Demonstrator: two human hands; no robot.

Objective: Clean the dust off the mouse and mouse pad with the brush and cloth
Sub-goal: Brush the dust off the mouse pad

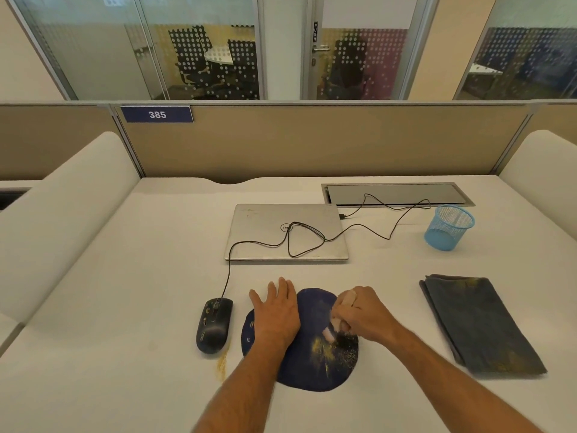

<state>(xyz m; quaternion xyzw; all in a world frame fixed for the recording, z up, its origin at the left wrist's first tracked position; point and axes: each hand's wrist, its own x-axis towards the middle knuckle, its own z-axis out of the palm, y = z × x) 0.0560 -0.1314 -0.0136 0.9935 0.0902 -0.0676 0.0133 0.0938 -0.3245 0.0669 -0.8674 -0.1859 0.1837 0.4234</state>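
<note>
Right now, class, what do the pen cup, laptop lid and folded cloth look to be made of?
Pen cup: blue wire mesh, likely painted metal; the desk shows through it.
Laptop lid: brushed silver metal, or perhaps plastic; a dull even sheen.
Cloth: soft dark grey fabric, matte, folded in layers, with yellow dust on it.

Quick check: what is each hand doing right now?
Left hand: open, flat on the mouse pad.
Right hand: closed on the brush, bristles on the pad.
</note>
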